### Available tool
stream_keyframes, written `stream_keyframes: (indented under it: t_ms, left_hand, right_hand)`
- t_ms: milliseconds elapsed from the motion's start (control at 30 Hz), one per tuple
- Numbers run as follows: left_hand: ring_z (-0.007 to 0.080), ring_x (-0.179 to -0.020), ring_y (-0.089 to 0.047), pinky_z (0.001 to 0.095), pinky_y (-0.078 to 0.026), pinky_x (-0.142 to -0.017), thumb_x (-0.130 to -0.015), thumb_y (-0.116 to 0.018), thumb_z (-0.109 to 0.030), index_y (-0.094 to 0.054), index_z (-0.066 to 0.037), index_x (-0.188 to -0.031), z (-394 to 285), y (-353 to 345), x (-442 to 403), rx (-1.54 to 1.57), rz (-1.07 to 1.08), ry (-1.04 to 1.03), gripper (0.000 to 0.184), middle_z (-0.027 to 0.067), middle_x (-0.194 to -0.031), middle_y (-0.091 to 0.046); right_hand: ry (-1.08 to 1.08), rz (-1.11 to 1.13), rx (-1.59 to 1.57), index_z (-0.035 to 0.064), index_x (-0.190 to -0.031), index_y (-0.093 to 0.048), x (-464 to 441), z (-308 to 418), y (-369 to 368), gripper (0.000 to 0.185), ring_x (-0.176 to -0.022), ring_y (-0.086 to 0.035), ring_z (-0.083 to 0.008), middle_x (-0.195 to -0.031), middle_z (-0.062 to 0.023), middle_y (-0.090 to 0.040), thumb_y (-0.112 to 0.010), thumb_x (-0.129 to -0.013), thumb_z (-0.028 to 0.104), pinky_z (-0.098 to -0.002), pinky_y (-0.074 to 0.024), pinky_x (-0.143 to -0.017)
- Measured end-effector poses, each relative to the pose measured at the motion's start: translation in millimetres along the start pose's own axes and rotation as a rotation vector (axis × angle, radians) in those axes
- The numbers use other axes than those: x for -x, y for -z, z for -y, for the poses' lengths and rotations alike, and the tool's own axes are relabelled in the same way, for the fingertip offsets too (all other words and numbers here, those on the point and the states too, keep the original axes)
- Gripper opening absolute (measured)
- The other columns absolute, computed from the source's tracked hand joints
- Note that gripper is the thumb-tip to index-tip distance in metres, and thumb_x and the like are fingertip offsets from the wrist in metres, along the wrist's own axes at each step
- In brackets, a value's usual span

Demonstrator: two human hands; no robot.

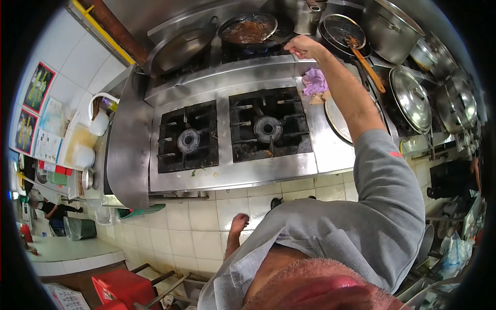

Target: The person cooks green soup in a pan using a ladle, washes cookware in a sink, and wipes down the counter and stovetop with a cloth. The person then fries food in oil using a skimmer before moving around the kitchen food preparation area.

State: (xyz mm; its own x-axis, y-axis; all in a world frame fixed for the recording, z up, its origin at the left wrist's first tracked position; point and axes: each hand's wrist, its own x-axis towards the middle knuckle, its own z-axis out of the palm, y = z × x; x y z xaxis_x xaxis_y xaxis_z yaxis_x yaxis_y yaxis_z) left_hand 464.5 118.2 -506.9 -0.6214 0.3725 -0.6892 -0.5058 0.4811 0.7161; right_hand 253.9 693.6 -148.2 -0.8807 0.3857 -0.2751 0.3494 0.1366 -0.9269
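The right hand [302,47] is closed on the end of the handle of a black frying pan [248,30], which sits over a blue flame at the rear of the stove [289,168]. Reddish-brown food [252,31] lies inside the pan. The left hand [239,223] hangs low, its fingers apparently curled; I cannot tell whether it holds something. A lilac cloth [314,81] lies below the right forearm.

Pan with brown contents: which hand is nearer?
Right. The right hand is beside the pan, on its right; the left hand hangs away from it, in front of the stove.
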Motion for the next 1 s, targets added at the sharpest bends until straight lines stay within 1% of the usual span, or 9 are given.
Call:
stream_keyframes:
  t_ms: [233, 400, 500, 533, 700, 767, 867, 933, 1000]
  left_hand:
    - [0.008, -0.068, -0.049, 0.0233, -0.042, -0.062, -0.085, -0.056, -0.015, -0.053, -0.002, -0.093, -228.0, -100.4, 32.0, 0.007, 0.58, -0.523, 0.015, 0.0002, -0.078, -0.052]
    - [0.0084, -0.074, -0.048, 0.0236, -0.042, -0.066, -0.081, -0.06, -0.014, -0.05, -0.002, -0.097, -338.3, -218.8, 2.7, -0.337, 0.488, -0.817, 0.022, 0.0003, -0.08, -0.052]
    - [0.0106, -0.071, -0.051, 0.0264, -0.045, -0.065, -0.081, -0.057, -0.01, -0.047, -0.003, -0.106, -382.7, -303.9, -57.7, -0.106, 0.554, -1.058, 0.028, 0.0035, -0.086, -0.056]
    - [0.0107, -0.078, -0.052, 0.0263, -0.045, -0.07, -0.083, -0.055, -0.01, -0.048, -0.002, -0.107, -428.4, -316.4, -12.5, -0.07, 0.545, -0.758, 0.026, 0.0049, -0.091, -0.057]
    - [0.0162, -0.088, -0.056, 0.0255, -0.047, -0.071, -0.084, -0.057, -0.021, -0.048, -0.001, -0.107, -468.3, -404.2, -69.5, 0.388, 0.783, -1.024, 0.031, 0.0113, -0.1, -0.057]
    - [0.0204, -0.094, -0.054, 0.0329, -0.049, -0.076, -0.082, -0.06, -0.031, -0.048, -0.003, -0.107, -485.1, -431.0, -77.9, 0.741, 0.86, -0.435, 0.039, 0.0122, -0.104, -0.054]
    - [0.0222, -0.089, -0.055, 0.0367, -0.05, -0.075, -0.082, -0.058, -0.037, -0.048, -0.003, -0.107, -519.2, -457.0, -55.1, 0.435, 0.829, -0.405, 0.043, 0.0116, -0.098, -0.054]
    - [0.021, -0.078, -0.056, 0.0355, -0.052, -0.07, -0.083, -0.057, -0.037, -0.049, -0.003, -0.102, -529.6, -478.2, -70.6, 0.636, 0.955, -0.227, 0.039, 0.0101, -0.091, -0.055]
    - [0.0189, -0.069, -0.057, 0.035, -0.052, -0.064, -0.083, -0.057, -0.037, -0.05, -0.003, -0.093, -542.3, -489.3, -66.8, 0.625, 0.762, -0.168, 0.037, 0.0083, -0.083, -0.056]
  right_hand:
    - [-0.012, 0.131, -0.196, 0.0086, -0.058, -0.05, 17.8, -4.4, -5.9, 0.023, -0.039, -0.038, -0.0044, -0.051, 0.0025, -0.046, -0.061, -0.078, 0.012, -0.0197, -0.0245, -0.035]
    - [-0.04, 0.113, -0.293, 0.0068, -0.064, -0.053, 41.9, -4.9, -7.5, 0.017, -0.04, -0.04, -0.0049, -0.053, 0.0012, -0.049, -0.061, -0.078, 0.009, -0.0202, -0.0289, -0.037]
    - [-0.003, 0.169, -0.315, 0.0079, -0.058, -0.051, 43.5, -13.5, 1.3, 0.022, -0.039, -0.04, -0.0068, -0.05, 0.0004, -0.049, -0.062, -0.077, 0.01, -0.0221, -0.03, -0.037]
    - [-0.005, 0.161, -0.343, 0.0068, -0.058, -0.051, 45.1, -14.7, 3.9, 0.021, -0.039, -0.041, -0.0074, -0.051, -0.0007, -0.05, -0.062, -0.076, 0.007, -0.0224, -0.0296, -0.035]
    - [0.022, 0.225, -0.364, 0.0024, -0.063, -0.054, 39.0, -20.4, 30.2, 0.012, -0.04, -0.044, -0.0104, -0.052, -0.004, -0.05, -0.06, -0.074, 0.002, -0.0235, -0.0258, -0.033]
    - [-0.002, 0.249, -0.384, 0.0012, -0.064, -0.053, 37.0, -18.8, 42.0, 0.012, -0.041, -0.046, -0.012, -0.052, -0.0049, -0.051, -0.058, -0.074, 0.001, -0.0248, -0.0268, -0.033]
    - [0.051, 0.231, -0.299, 0.0007, -0.063, -0.053, 35.9, -17.8, 52.1, 0.012, -0.041, -0.047, -0.0126, -0.053, -0.0061, -0.051, -0.057, -0.075, 0.001, -0.0265, -0.0282, -0.034]
    - [0.055, 0.252, -0.298, 0.0014, -0.062, -0.052, 35.3, -16.7, 58.0, 0.014, -0.041, -0.047, -0.0127, -0.053, -0.0065, -0.052, -0.057, -0.075, 0.002, -0.0274, -0.0294, -0.035]
    - [0.046, 0.245, -0.315, 0.002, -0.061, -0.052, 34.9, -14.3, 61.9, 0.015, -0.041, -0.047, -0.0127, -0.053, -0.006, -0.052, -0.058, -0.075, 0.002, -0.0275, -0.0293, -0.035]
